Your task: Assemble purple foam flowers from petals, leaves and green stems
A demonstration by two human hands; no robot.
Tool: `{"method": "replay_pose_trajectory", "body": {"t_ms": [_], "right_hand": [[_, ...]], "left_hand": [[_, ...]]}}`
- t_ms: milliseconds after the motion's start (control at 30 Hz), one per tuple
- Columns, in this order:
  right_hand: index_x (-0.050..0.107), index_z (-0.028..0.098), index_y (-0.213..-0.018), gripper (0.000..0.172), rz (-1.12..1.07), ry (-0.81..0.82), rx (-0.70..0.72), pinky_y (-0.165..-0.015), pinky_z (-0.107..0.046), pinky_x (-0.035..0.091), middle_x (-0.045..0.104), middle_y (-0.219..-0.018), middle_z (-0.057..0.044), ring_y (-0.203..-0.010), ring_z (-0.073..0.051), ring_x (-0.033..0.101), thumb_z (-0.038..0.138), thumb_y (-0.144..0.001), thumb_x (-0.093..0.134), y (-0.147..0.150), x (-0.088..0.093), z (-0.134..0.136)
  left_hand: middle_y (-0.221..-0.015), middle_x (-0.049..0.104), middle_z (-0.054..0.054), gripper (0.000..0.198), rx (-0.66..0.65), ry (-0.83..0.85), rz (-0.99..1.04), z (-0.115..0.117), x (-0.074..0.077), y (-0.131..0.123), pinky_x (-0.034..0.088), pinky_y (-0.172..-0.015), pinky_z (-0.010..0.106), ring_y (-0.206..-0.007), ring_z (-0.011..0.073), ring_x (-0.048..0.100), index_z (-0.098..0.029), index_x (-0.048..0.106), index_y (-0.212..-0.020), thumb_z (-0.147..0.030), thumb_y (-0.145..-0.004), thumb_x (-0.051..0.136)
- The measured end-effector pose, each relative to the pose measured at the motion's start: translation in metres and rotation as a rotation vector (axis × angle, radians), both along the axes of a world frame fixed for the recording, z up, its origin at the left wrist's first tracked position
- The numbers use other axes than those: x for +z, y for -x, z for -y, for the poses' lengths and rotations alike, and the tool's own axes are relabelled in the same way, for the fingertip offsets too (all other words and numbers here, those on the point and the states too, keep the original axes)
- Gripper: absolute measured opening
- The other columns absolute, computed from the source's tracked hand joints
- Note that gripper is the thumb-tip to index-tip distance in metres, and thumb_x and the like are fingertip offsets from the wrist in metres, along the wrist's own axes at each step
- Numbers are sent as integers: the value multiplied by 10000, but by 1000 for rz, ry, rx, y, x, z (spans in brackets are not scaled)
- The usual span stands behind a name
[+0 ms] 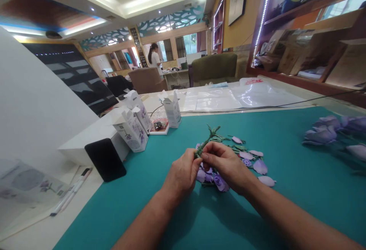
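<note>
Both hands meet over the middle of the green mat [137,212]. My left hand [182,172] is closed around the lower end of a green artificial flower stem [211,135], which points up and away from me. The fingertips of my right hand [225,162] pinch at that same end; whether a small part sits between them is hidden. Beneath and beyond the hands lie loose lilac petals [260,167], a rolled purple flower piece [221,183] and several green stem parts. Some pieces are covered by the hands.
White flower-printed boxes [131,130] and a black phone-like slab [105,159] stand on the left. Purple flowers [321,130] lie at the right. A printed sheet [25,193] and pens [71,193] rest at the left edge. Plastic bags [237,95] lie beyond the mat. A person [154,57] stands far back.
</note>
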State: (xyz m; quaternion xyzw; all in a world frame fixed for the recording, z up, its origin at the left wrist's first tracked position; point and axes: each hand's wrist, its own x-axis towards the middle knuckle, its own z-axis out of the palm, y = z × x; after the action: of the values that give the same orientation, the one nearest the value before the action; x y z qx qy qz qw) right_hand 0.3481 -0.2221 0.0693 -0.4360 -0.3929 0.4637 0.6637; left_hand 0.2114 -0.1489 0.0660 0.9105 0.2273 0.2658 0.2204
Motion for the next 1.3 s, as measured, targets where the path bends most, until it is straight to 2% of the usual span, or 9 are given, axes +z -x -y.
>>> {"method": "replay_pose_trajectory", "body": {"t_ms": [333, 567, 667, 800, 867, 967, 1100, 1300], "right_hand": [[587, 180, -678, 305, -25, -15, 10, -540, -245, 421, 563, -596, 41, -549, -94, 514, 413, -630, 780, 2, 1, 0], [574, 178, -684, 325, -28, 7, 36, -537, -240, 419, 553, -583, 51, -534, -85, 517, 423, -620, 778, 2, 5, 0], [597, 171, -721, 293, 62, 57, 24, -535, -245, 420, 568, -580, 41, -537, -92, 528, 416, -659, 747, -13, 13, 2], [624, 169, -751, 234, 282, 66, -146, -522, -247, 411, 587, -622, 23, -532, -86, 509, 386, -710, 700, -51, 27, 9], [627, 172, -753, 209, 374, 83, -228, -520, -249, 407, 593, -646, 16, -533, -85, 498, 367, -719, 693, -70, 31, 13], [626, 180, -761, 199, 492, 131, -274, -518, -258, 402, 596, -654, 6, -540, -95, 495, 369, -731, 681, -88, 34, 17], [641, 180, -769, 203, 620, 208, -246, -517, -262, 399, 606, -676, -11, -559, -107, 501, 381, -745, 658, -92, 34, 19], [649, 187, -737, 184, 685, 285, -178, -464, -245, 369, 601, -649, -18, -538, -113, 498, 371, -743, 637, -84, 31, 16]], "left_hand": [[-795, 611, 45, 303, 13, -15, 33, 1, -1, 0, 403, -641, 284, -724, 185, 582, -197, 498, -944, -382, -941, 257], [-756, 585, 31, 259, 11, 69, 52, 6, 10, 1, 388, -630, 277, -684, 171, 542, -195, 497, -864, -356, -923, 303], [-691, 532, 5, 273, 38, 208, 135, 7, 14, 2, 370, -577, 256, -629, 149, 500, -193, 501, -840, -404, -913, 344], [-566, 380, -55, 328, 36, 551, 299, 6, 19, 4, 298, -437, 211, -467, 97, 374, -194, 491, -846, -502, -890, 387], [-552, 363, -65, 349, 10, 674, 333, 5, 22, 4, 272, -401, 200, -433, 82, 344, -187, 502, -869, -525, -873, 416], [-553, 364, -66, 376, -25, 783, 364, 5, 24, 3, 253, -383, 184, -420, 63, 323, -175, 524, -859, -545, -844, 465], [-542, 343, -75, 361, -59, 935, 369, 3, 25, 2, 206, -370, 151, -407, 39, 258, -174, 507, -809, -535, -828, 502], [-523, 313, -91, 333, -148, 1144, 353, 0, 24, 2, 146, -353, 126, -380, 23, 182, -182, 449, -778, -505, -854, 475]]}}
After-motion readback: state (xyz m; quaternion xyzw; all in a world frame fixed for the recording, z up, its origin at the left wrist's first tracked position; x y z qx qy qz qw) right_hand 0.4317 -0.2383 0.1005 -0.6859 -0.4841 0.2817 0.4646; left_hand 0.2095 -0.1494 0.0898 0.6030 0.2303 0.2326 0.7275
